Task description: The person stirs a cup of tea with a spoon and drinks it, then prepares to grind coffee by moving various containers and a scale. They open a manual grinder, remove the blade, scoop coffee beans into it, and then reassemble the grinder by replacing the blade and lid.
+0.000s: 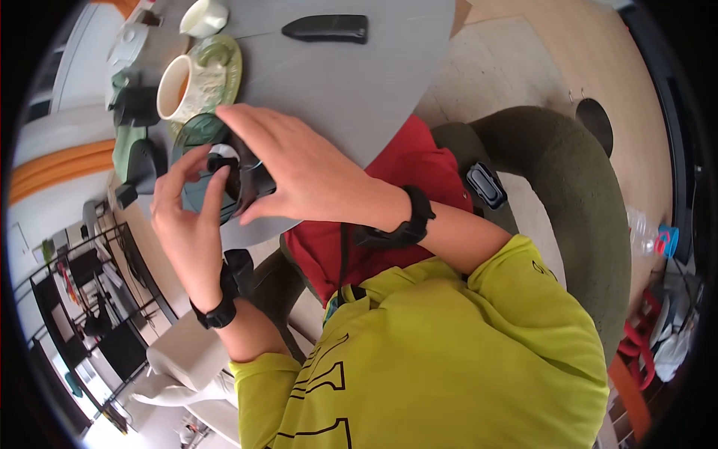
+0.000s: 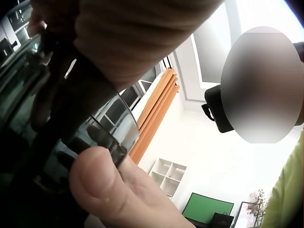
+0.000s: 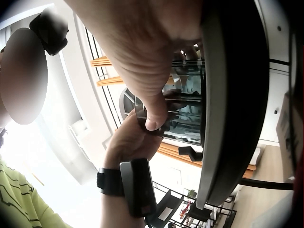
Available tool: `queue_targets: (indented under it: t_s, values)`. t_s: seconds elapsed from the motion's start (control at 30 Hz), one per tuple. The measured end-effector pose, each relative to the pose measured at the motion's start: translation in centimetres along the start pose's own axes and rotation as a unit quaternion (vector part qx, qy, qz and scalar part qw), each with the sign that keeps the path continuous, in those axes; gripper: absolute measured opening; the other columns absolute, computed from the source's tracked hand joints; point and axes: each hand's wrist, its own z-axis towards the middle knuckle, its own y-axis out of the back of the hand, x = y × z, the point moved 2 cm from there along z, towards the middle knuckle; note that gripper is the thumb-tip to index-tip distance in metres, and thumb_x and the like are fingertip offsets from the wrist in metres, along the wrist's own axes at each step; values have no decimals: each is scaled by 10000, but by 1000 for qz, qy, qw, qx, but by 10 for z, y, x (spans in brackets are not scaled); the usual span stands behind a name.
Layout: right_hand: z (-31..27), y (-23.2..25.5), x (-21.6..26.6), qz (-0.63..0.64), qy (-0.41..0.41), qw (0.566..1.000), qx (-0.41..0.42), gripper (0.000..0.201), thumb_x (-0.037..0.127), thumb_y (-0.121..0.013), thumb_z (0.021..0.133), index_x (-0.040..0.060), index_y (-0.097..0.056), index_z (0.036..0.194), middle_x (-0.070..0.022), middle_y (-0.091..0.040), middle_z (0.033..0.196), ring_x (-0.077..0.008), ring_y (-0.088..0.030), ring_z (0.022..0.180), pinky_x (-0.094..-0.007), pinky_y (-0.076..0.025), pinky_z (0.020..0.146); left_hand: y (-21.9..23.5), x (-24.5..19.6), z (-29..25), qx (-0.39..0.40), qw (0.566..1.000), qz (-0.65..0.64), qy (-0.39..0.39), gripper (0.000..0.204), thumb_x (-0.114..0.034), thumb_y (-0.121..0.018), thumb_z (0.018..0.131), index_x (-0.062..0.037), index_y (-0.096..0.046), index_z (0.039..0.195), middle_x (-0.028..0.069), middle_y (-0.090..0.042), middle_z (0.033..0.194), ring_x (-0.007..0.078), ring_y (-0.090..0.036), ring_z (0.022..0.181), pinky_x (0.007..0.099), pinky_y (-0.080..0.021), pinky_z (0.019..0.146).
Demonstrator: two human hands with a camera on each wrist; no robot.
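Note:
A dark tinted, see-through vessel (image 1: 196, 129) is between both hands at the table's near left edge. My right hand (image 1: 307, 166) grips its side, fingers stretched along the far side and thumb on the near side. The thumb and fingers of my left hand (image 1: 181, 232) pinch a small black piece (image 1: 217, 162) on top, beside a white round part. In the left wrist view, the right thumb (image 2: 100, 178) lies by the clear rim. Layered glass (image 3: 190, 107) shows past my right hand (image 3: 142, 52) in the right wrist view; part of the vessel is hidden.
On the grey table (image 1: 329, 82) are a cream cup (image 1: 173, 88) on a green saucer (image 1: 233, 71), a small white pitcher (image 1: 202, 18) and a black sheath-like object (image 1: 326, 29). A dark green chair (image 1: 583, 194) curves around the right side.

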Motion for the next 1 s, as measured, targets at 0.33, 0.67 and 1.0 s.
queue_targets:
  t_s: [0.33, 0.67, 1.0]
  values:
    - [-3, 1, 0, -1, -3, 1000, 3, 1061, 232, -866, 604, 12, -267, 1453, -195, -408, 1412, -370, -416, 1288, -450, -356, 1063, -2, -7, -5, -20, 1000, 0, 1, 254, -54, -716, 812, -28, -685, 1062, 45, -682, 962, 157, -572, 874, 306, -446, 832]
    - [-2, 5, 3, -10, -2, 1000, -2, 1038, 238, -863, 612, -12, -279, 1432, -194, -423, 1402, -364, -434, 1276, -439, -362, 1057, 6, -4, -10, -39, 998, 47, -22, 266, -144, -675, 877, -65, -671, 1131, 16, -695, 1091, 107, -572, 946, 265, -342, 833]
    - [-1, 4, 1, -22, 24, 999, -24, 1026, 262, -877, 577, -40, -318, 1383, -215, -473, 1325, -382, -483, 1203, -434, -397, 1001, 23, 13, -18, -105, 994, 37, -2, 265, -136, -664, 892, -38, -666, 1138, 37, -695, 1083, 115, -571, 927, 262, -365, 818]
